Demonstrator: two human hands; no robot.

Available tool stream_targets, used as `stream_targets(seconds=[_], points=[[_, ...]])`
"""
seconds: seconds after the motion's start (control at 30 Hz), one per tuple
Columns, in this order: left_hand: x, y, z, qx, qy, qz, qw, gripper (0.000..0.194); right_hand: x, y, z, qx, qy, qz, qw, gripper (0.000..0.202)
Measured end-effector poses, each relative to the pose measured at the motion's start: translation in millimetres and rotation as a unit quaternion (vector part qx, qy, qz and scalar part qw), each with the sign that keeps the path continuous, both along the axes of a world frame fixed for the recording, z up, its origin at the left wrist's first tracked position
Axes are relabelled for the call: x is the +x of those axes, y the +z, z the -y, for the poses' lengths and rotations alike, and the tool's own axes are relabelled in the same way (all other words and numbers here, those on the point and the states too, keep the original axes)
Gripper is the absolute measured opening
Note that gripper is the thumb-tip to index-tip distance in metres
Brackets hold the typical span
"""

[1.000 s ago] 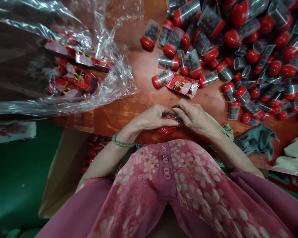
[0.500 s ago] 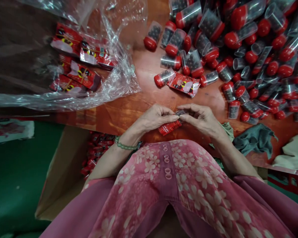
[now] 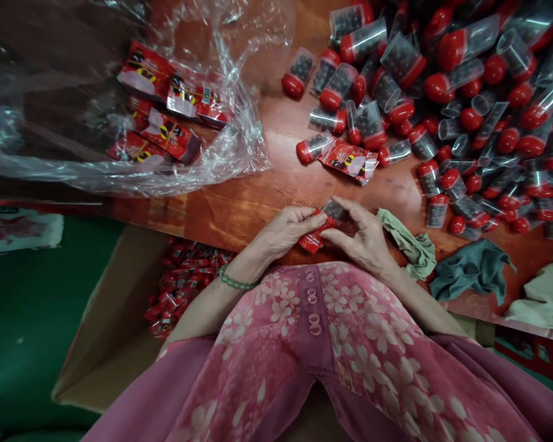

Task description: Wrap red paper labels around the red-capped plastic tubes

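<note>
My left hand (image 3: 286, 232) is closed on a red printed wrapper (image 3: 312, 240), its thumb pressed on top. From the wrapper's upper end sticks a clear plastic capsule (image 3: 332, 210) with dark contents; whether its lower part is inside or behind the wrapper I cannot tell. My right hand (image 3: 364, 236) grips the same pair from the other side, index finger at the capsule's top end and thumb by the wrapper. Beyond the hands, another red wrapper (image 3: 350, 161) lies flat against a red-capped capsule (image 3: 311, 147).
Many red-capped capsules (image 3: 403, 110) are heaped at the right back. A clear plastic bag (image 3: 239, 153) with several red wrappers (image 3: 170, 132) lies at left. Cloths (image 3: 472, 270) rest near the right edge. Below the table (image 3: 212, 205), a cardboard box (image 3: 105, 319) holds red packages (image 3: 184, 282).
The capsule and wrapper have turned more upright, with more of the capsule showing. My right hand has shifted its grip, fingers more spread. The whole view has moved slightly.
</note>
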State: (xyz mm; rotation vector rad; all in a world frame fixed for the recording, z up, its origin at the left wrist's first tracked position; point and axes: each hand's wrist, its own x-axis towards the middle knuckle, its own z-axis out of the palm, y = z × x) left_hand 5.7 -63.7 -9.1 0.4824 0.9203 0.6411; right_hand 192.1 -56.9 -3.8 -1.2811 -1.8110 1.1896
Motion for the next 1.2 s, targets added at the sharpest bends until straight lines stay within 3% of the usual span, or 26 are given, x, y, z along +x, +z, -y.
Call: stream_targets(seconds=[0.3,0.53,0.7,1.03,1.2], points=[[9.5,-7.6,9.5,-0.023,0.088,0.014,0.996,0.053,-9.5,-16.3,7.5,-0.066,-0.034,-0.055,0.996,0.039],[12.5,-16.5,16.1,0.000,0.100,-0.008,0.995,0.054,-15.6,-17.3,7.2,-0.085,-0.041,-0.047,0.994,0.033],[5.7,-12.8,19.7,0.002,0.087,-0.059,0.994,0.057,-21.1,-21.8,6.8,-0.075,-0.026,-0.058,0.995,0.030],[-29.5,-1.1,47.9,-0.007,0.097,-0.165,0.981,0.052,-52.8,-29.1,2.0,-0.015,0.155,-0.033,0.987,0.028],[-52.1,20.7,65.1,-0.033,0.084,-0.224,0.970,0.051,-48.5,-7.2,-12.0,0.094,0.216,-0.015,0.972,0.038]])
